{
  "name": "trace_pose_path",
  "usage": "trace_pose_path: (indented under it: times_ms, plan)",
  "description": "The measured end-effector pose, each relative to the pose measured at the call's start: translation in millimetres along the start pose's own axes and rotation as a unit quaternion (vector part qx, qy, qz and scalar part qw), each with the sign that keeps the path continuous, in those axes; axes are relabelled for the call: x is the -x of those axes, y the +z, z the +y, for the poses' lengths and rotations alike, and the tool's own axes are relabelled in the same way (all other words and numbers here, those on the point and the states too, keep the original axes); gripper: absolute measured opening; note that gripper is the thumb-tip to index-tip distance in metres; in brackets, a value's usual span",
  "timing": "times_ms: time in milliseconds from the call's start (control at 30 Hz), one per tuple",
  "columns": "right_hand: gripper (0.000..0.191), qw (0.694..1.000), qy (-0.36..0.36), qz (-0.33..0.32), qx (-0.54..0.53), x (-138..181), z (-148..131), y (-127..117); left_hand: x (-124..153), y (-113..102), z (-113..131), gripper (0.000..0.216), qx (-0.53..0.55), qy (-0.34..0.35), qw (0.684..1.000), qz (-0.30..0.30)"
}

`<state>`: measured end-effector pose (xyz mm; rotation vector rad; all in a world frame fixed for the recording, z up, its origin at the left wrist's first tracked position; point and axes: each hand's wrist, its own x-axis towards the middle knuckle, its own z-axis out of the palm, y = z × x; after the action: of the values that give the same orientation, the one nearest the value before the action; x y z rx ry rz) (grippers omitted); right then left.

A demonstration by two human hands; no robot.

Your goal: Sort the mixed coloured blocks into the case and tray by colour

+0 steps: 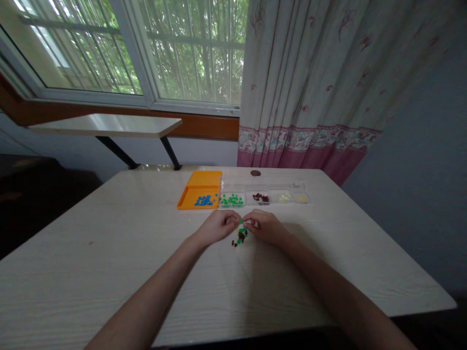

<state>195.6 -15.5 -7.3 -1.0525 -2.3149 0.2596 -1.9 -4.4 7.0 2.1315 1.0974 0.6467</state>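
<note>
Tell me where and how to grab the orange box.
Probably pinch the orange box by the left wall of its near half, from the left: that raised edge faces away from the clear tray, and the blue pieces lie rightward.

Hands, one pair, bare. Your left hand (218, 226): rounded back, slim fingers, narrow wrist. Your right hand (269, 226): matching build, slim fingers, rounded back. Forearms, one pair, bare, smooth in outline. Your left forearm (158, 291): broadest by the near edge of the table (73, 291), tapering evenly to the wrist. Your right forearm (332, 287): likewise broadest by that edge, same taper. Your fingernails: too small to tell.
</note>
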Motion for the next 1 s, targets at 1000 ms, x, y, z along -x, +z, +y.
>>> trace_pose_path:
  times_ms: [1000]
  plan:
    - [0.016, 0.966, -0.006, 0.257, 0.009, -6.0, -12.6, -29.6, -0.4, 0.8, -2.8, 0.024, -0.012, -0.005, 1.0, -0.013]
